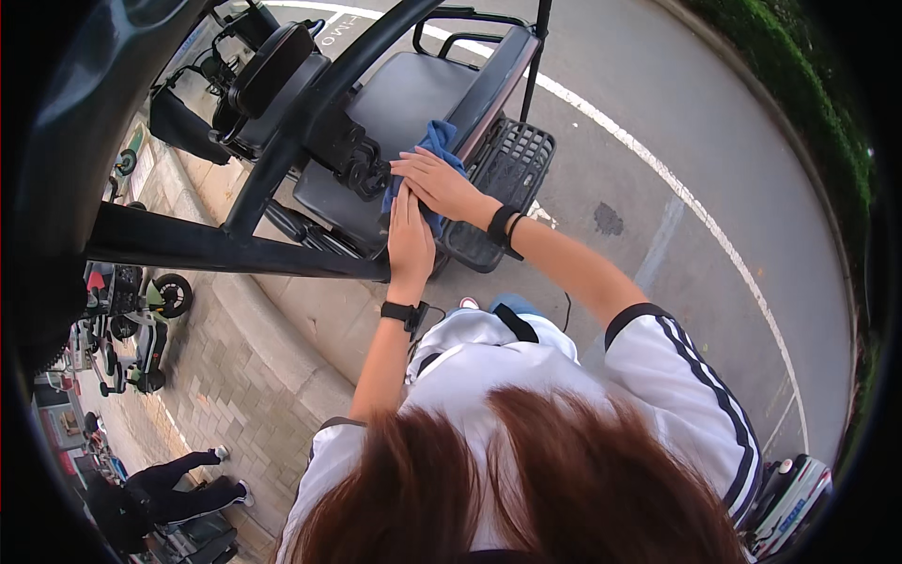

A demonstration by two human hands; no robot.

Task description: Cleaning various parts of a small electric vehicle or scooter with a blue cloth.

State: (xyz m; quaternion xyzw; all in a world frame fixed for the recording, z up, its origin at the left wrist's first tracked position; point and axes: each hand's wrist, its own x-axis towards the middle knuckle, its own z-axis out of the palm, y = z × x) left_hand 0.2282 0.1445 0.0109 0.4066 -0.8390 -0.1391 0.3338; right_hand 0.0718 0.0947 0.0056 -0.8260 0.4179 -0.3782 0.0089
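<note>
A blue cloth [441, 134] is bunched over the near end of the rear seat's backrest [493, 77], on a small open-sided vehicle. My right hand [444, 187] presses the cloth with its fingers straight and close together. My left hand [410, 240] also lies flat on it, its fingertips meeting the right hand. Under the cloth, the backrest's end is hidden. Just left of my fingers are black metal brackets [366, 166] beside the dark grey seat cushion [416, 92]. A black plastic rack [518, 169] sticks out behind the backrest.
A black frame tube [239, 247] crosses left of my hands, joined to a slanting post [282, 151]. The front seat [275, 70] stands farther off. A kerb [275, 338] runs at the left, with parked scooters [141, 331] and a person [169, 486] beyond it. Another vehicle [793, 500] is at lower right.
</note>
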